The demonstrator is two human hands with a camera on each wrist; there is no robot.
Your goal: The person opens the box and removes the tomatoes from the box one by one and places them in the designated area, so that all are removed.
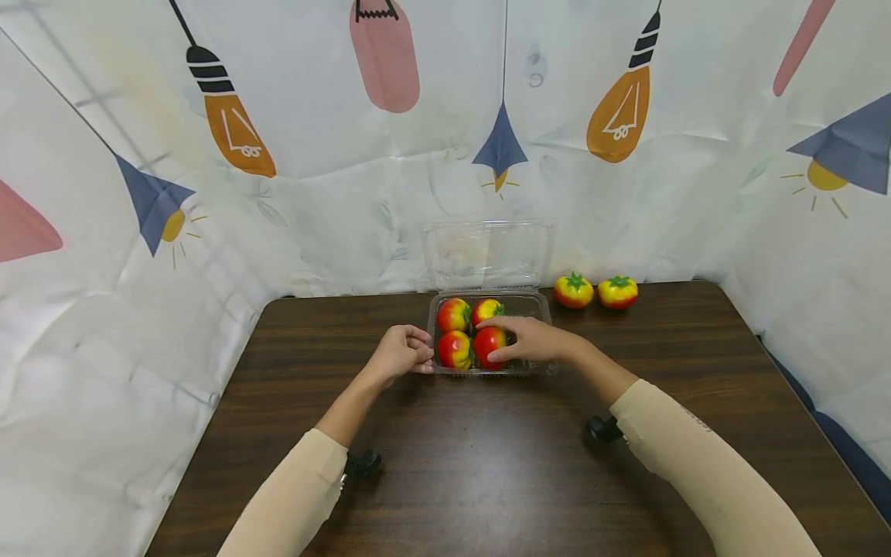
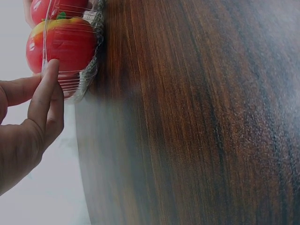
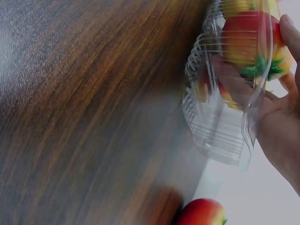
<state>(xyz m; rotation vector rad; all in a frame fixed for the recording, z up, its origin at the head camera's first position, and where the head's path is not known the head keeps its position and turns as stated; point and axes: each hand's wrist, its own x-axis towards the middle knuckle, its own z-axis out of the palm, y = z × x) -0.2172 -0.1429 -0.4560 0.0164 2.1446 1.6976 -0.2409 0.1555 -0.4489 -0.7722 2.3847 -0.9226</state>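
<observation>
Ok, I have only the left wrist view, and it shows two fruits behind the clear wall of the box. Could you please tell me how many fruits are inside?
Observer: The head view shows four fruits in the box.
Operator: Thank you. And the lid, is it open or closed? My picture does not show it.
Observer: Open; the lid stands raised at the far side.
Operator: Good. Are there also fruits outside, on the table?
Observer: Yes, two loose fruits sit on the table, to the right of the box.
</observation>
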